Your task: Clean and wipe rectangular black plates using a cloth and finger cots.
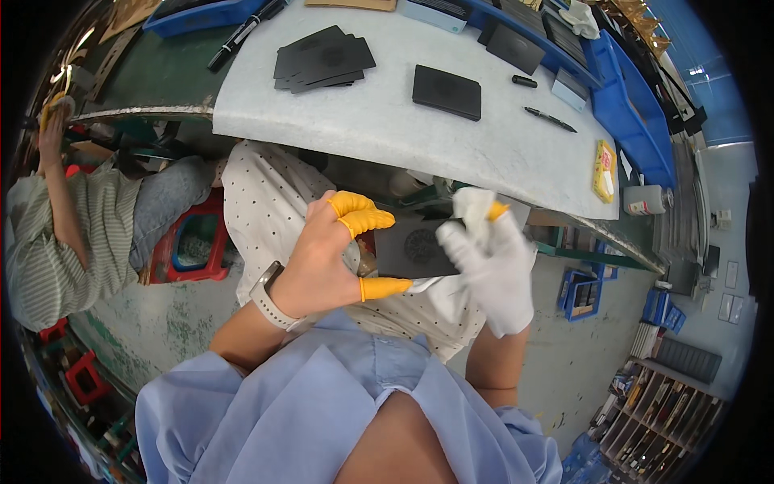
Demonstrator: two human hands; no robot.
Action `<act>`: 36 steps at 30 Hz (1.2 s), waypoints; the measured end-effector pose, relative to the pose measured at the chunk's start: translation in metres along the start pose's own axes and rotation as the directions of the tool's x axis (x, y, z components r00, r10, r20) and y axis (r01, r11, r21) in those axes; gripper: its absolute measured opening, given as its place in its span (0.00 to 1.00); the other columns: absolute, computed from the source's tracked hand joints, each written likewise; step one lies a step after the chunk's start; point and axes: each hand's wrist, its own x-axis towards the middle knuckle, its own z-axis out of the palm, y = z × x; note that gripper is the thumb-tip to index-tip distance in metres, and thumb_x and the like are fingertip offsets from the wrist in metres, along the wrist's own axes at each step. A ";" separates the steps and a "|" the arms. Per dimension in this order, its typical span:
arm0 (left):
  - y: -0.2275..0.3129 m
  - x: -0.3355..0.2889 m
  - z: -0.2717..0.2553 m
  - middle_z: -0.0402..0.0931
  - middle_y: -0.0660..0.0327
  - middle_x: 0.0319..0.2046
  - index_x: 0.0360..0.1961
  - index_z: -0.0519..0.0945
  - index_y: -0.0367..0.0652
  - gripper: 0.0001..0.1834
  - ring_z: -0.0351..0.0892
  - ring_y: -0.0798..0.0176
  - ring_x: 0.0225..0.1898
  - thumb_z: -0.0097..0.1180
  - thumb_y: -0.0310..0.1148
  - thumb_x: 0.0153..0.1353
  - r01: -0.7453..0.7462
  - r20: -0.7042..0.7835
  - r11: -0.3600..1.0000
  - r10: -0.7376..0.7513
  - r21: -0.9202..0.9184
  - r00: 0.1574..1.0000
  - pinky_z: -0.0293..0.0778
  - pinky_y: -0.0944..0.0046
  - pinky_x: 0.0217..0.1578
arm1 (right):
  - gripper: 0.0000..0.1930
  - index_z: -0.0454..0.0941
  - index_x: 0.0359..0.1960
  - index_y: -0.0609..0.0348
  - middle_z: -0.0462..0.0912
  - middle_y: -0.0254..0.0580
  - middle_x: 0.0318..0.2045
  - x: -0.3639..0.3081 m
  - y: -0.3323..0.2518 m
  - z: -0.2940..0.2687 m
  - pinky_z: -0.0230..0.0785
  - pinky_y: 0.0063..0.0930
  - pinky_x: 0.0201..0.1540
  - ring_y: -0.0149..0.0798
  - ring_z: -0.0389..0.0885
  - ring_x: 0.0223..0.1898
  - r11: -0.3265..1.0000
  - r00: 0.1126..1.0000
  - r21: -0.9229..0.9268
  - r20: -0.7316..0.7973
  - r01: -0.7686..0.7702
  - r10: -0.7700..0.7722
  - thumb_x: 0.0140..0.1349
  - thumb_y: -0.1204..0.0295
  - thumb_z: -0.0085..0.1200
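Observation:
My left hand (310,262), with yellow finger cots on several fingertips, grips a thin black rectangular plate (413,248) by its edges above my lap. A round dark emblem marks the middle of the plate. At the plate's right end is my right hand (496,270), in a white glove with a yellow cot at one fingertip. It pinches a white cloth (474,208); motion blurs the fingers a little. Whether the cloth touches the plate, I cannot tell. On the table (339,117) lie a fanned pile of black plates (322,60) and a neat black stack (447,92).
A marker (238,40) lies at the table's left, a pen (551,119) and black cap (524,81) at the right. Near the right edge are a yellow packet (604,172) and blue bins (633,113). Another person (89,210) sits at the left beside a red stool (193,242).

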 end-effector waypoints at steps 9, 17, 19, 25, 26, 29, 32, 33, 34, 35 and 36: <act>0.004 0.001 0.002 0.70 0.54 0.42 0.40 0.79 0.39 0.32 0.69 0.51 0.46 0.76 0.37 0.30 0.081 0.005 0.996 -0.081 -0.026 0.997 0.67 0.58 0.49 | 0.15 0.69 0.47 0.65 0.76 0.35 0.36 -0.001 -0.003 0.004 0.71 0.17 0.34 0.23 0.75 0.33 0.980 0.949 0.190 -0.291 -0.063 0.118 0.60 0.76 0.55; -0.003 -0.004 -0.001 0.70 0.54 0.42 0.41 0.78 0.39 0.32 0.68 0.51 0.47 0.76 0.37 0.31 0.057 -0.026 0.998 -0.056 0.020 0.998 0.66 0.58 0.49 | 0.14 0.70 0.45 0.64 0.76 0.34 0.35 -0.005 0.000 -0.009 0.70 0.16 0.34 0.22 0.74 0.33 0.979 0.891 0.154 -0.452 0.133 -0.050 0.57 0.83 0.54; -0.002 -0.003 -0.001 0.70 0.54 0.42 0.42 0.78 0.39 0.32 0.68 0.51 0.47 0.76 0.37 0.31 0.045 -0.031 0.999 -0.044 0.026 0.999 0.66 0.59 0.48 | 0.13 0.72 0.41 0.64 0.76 0.35 0.33 -0.012 0.008 -0.016 0.70 0.18 0.30 0.23 0.74 0.31 0.955 0.937 0.169 -0.296 0.241 -0.184 0.55 0.81 0.58; 0.003 0.001 0.003 0.70 0.51 0.40 0.42 0.77 0.39 0.33 0.68 0.51 0.43 0.75 0.40 0.32 0.134 -0.029 0.991 -0.134 0.007 0.991 0.62 0.56 0.47 | 0.16 0.79 0.39 0.58 0.78 0.42 0.38 -0.006 -0.006 -0.010 0.71 0.33 0.33 0.44 0.76 0.32 0.515 0.849 -0.697 0.275 0.500 -0.451 0.45 0.73 0.62; 0.005 0.003 0.001 0.70 0.51 0.40 0.41 0.78 0.38 0.32 0.68 0.51 0.43 0.75 0.40 0.33 0.150 -0.033 0.989 -0.150 -0.012 0.988 0.63 0.56 0.47 | 0.17 0.79 0.40 0.56 0.78 0.41 0.39 -0.003 0.002 -0.011 0.71 0.34 0.35 0.43 0.77 0.34 0.485 0.830 -0.688 0.339 0.540 -0.443 0.45 0.73 0.61; 0.009 0.008 0.004 0.70 0.53 0.41 0.45 0.76 0.38 0.35 0.68 0.53 0.45 0.75 0.39 0.33 0.161 -0.064 0.987 -0.159 0.018 0.985 0.64 0.59 0.48 | 0.18 0.79 0.41 0.58 0.79 0.43 0.41 0.006 0.020 -0.004 0.71 0.35 0.38 0.44 0.78 0.35 0.384 0.745 -0.718 0.279 0.580 -0.605 0.44 0.75 0.58; 0.017 0.010 0.007 0.70 0.54 0.43 0.54 0.70 0.38 0.42 0.68 0.55 0.47 0.75 0.38 0.34 0.212 -0.122 0.977 -0.213 -0.016 0.969 0.65 0.60 0.49 | 0.19 0.76 0.44 0.60 0.79 0.46 0.41 0.010 0.021 0.002 0.72 0.32 0.38 0.46 0.79 0.34 0.337 0.680 -0.713 0.264 0.615 -0.684 0.46 0.78 0.58; 0.019 0.011 0.008 0.70 0.53 0.45 0.58 0.65 0.37 0.47 0.68 0.55 0.48 0.75 0.37 0.36 0.258 -0.145 0.961 -0.271 -0.098 0.952 0.65 0.60 0.50 | 0.18 0.76 0.45 0.60 0.80 0.44 0.40 0.012 0.027 0.007 0.72 0.31 0.38 0.44 0.79 0.34 0.633 0.803 -0.568 0.084 0.525 -0.590 0.49 0.80 0.57; 0.018 0.010 0.011 0.70 0.53 0.45 0.58 0.65 0.37 0.47 0.68 0.55 0.48 0.75 0.37 0.36 0.250 -0.148 0.963 -0.262 -0.097 0.954 0.65 0.60 0.50 | 0.17 0.75 0.46 0.60 0.80 0.43 0.39 0.013 0.029 0.012 0.73 0.29 0.39 0.42 0.80 0.34 0.855 0.901 -0.348 -0.058 0.385 -0.430 0.52 0.82 0.56; 0.013 0.009 0.016 0.70 0.52 0.45 0.59 0.64 0.36 0.46 0.68 0.51 0.47 0.73 0.38 0.38 0.178 -0.160 0.984 -0.180 -0.026 0.971 0.64 0.57 0.50 | 0.15 0.74 0.46 0.63 0.81 0.40 0.38 0.009 0.027 0.020 0.73 0.25 0.39 0.36 0.80 0.35 0.995 0.957 -0.064 -0.276 0.073 -0.088 0.56 0.83 0.54; 0.010 0.008 0.021 0.71 0.50 0.44 0.59 0.63 0.34 0.45 0.69 0.48 0.46 0.71 0.38 0.41 0.104 -0.167 0.994 -0.095 0.044 0.981 0.63 0.55 0.50 | 0.15 0.74 0.46 0.63 0.81 0.40 0.38 0.010 0.022 0.022 0.73 0.25 0.39 0.36 0.80 0.35 0.995 0.955 -0.067 -0.282 0.080 -0.096 0.56 0.83 0.54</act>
